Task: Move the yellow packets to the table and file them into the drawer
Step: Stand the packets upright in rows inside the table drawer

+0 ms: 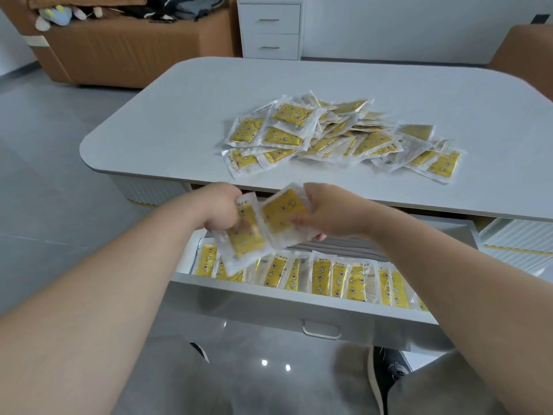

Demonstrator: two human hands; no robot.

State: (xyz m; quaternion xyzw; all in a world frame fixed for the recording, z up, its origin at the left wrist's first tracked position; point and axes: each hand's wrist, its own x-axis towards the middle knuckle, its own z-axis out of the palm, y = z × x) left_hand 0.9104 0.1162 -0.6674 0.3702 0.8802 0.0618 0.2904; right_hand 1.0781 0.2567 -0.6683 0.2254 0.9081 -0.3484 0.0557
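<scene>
Fingers (230,224) of the left hand (220,206) curl around one yellow packet, the left-hand packet (245,238), gripping it. The right hand (332,214) pinches a second, the right-hand packet (282,212), with its thumb across the yellow face and its fingers underneath. The two packets overlap at their edges and are tilted. Motion blur hides whether more are stacked behind them. Both hands hang above the left half of the open drawer (299,298).

Nearest the camera, one dark shoe (386,375) rests on the glossy grey floor (59,205). Just beyond it is the drawer's front panel with its single handle (321,332). Inside the drawer, a row of packets (321,280) stands on edge along the front wall. About ten yellow faces can be counted. More are covered by the held packets and the right forearm.

Beyond the drawer, on the white worktop (179,121), lies a loose pile of packets (338,136). They overlap too much for an exact count, though there are clearly more than twenty, and they lie right of the worktop's centre.

Against the far wall stands one white cabinet (269,28) with two drawers, each with one handle. One brown sofa (119,55) sits at far left with things heaped on it. Part of a second brown seat (526,52) shows at far right.
</scene>
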